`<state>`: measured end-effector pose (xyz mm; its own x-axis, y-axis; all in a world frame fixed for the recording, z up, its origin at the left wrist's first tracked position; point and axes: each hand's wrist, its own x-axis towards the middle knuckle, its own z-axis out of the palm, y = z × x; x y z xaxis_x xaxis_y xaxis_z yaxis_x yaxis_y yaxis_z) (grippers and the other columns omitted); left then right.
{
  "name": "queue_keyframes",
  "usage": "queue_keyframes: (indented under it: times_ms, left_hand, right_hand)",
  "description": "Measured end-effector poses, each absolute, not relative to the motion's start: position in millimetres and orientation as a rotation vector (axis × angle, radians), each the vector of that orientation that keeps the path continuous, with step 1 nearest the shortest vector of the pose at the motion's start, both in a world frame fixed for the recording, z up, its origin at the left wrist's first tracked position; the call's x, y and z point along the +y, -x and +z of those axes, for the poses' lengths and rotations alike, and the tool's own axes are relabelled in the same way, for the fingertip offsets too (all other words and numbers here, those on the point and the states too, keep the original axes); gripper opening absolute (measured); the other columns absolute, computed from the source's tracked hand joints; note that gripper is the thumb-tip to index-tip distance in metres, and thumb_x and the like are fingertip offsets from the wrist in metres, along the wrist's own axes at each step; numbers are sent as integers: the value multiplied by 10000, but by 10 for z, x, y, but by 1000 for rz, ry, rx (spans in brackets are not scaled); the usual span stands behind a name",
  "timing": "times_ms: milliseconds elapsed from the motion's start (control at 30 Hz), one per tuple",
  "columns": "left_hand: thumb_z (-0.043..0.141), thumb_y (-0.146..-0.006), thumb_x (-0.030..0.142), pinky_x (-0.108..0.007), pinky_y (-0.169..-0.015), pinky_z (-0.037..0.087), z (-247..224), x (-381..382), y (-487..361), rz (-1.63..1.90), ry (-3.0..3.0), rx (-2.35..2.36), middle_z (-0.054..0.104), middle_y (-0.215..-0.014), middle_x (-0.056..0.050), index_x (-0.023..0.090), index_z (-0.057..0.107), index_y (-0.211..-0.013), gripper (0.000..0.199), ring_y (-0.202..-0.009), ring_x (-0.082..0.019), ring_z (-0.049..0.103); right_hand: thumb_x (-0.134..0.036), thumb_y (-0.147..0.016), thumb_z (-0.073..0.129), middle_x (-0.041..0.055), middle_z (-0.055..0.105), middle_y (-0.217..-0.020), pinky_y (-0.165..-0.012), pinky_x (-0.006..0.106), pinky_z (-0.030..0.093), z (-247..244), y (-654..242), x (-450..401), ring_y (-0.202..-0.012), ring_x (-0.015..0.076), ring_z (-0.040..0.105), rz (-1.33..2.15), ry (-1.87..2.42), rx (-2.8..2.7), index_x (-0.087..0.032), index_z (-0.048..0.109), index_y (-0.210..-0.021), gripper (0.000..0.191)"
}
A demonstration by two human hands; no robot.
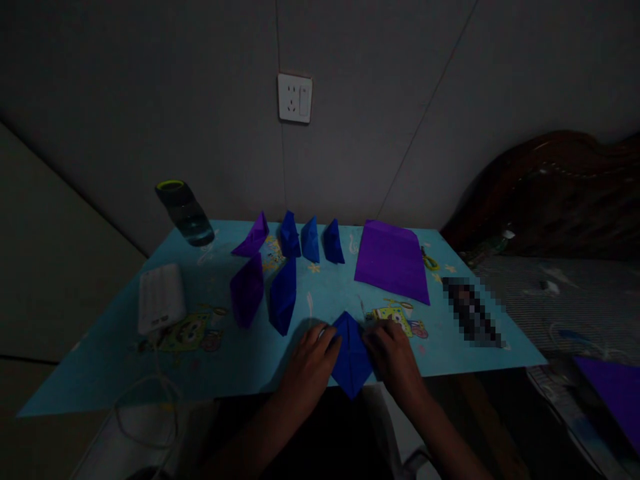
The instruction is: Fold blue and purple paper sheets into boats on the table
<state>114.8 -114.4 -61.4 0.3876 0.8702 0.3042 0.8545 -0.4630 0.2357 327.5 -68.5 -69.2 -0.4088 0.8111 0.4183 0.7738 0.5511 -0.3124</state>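
Note:
A blue folded paper [351,360], diamond-shaped with a crease down its middle, lies at the table's front edge, its lowest corner reaching past the edge. My left hand [314,353] has its fingers curled on the paper's left side. On the opposite side, my right hand [393,353] grips the edge with bent fingers. Just left of my hands stand a dark blue paper boat [283,297] and a purple paper boat [247,292]. Behind them is a row of several more boats, including a blue one [311,240] and a purple one [254,235].
Purple paper sheets [393,260] lie at the back right beside yellow-handled scissors [430,260]. A pixelated dark object [470,312] is farther right. On the left are a water bottle [187,215] and a white power bank [161,298] with a cable hanging over the light-blue table's [235,373] edge.

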Motion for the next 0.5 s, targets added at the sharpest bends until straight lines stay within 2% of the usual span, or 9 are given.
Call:
queue_keyframes:
  times_ms: [100, 200, 267, 333, 400, 500]
  left_hand:
    - [484, -890, -12, -380, -1027, 476, -621, -1124, -1127, 577, -2595, 1533, 672, -1164, -90, 153, 586, -1243, 402, -1170, -237, 581]
    - [485, -907, 31, -377, -1049, 463, -580, -1162, -1066, 572, -2627, 1467, 667, -1222, -103, 129, 574, -1269, 386, -1197, -241, 579]
    - [525, -942, 159, -389, -1070, 450, -542, -1252, -1014, 579, -2648, 1387, 641, -1301, -100, 131, 547, -1306, 366, -1240, -249, 556]
    - [583, -939, 350, -392, -1056, 467, -530, -1385, -973, 562, -2652, 1333, 619, -1348, -103, 131, 506, -1354, 476, -1248, -260, 552]
    - [618, -910, 439, -395, -1031, 488, -557, -1531, -951, 542, -2702, 1301, 596, -1381, -124, 112, 473, -1387, 596, -1259, -277, 545]
    - [573, -950, 236, -380, -1010, 502, -606, -1699, -943, 565, -2767, 1341, 617, -1361, -104, 132, 485, -1382, 453, -1236, -257, 564]
  right_hand:
    - [-134, -935, 533, 89, 704, -995, -812, 401, 523, -670, -3264, -686, -939, 249, 649, 111, 1148, -2350, -214, 697, -1008, 197]
    - [-30, -871, 530, 92, 709, -1162, -948, 459, 502, -564, -3318, -751, -1120, 251, 620, 100, 1007, -2490, -223, 646, -1196, 395]
    - [14, -808, 513, 105, 660, -1295, -1045, 509, 445, -474, -3386, -862, -1255, 262, 547, 82, 957, -2607, -199, 567, -1333, 569]
    - [5, -746, 512, 130, 568, -1419, -1117, 545, 374, -420, -3456, -1023, -1357, 286, 453, 69, 964, -2708, -145, 491, -1417, 688]
    - [-23, -714, 519, 147, 475, -1500, -1145, 557, 339, -435, -3513, -1198, -1405, 305, 391, 40, 967, -2784, -106, 430, -1465, 760]
    - [-10, -750, 492, 153, 433, -1529, -1132, 505, 381, -549, -3588, -1373, -1420, 292, 376, -70, 955, -2783, -91, 375, -1498, 762]
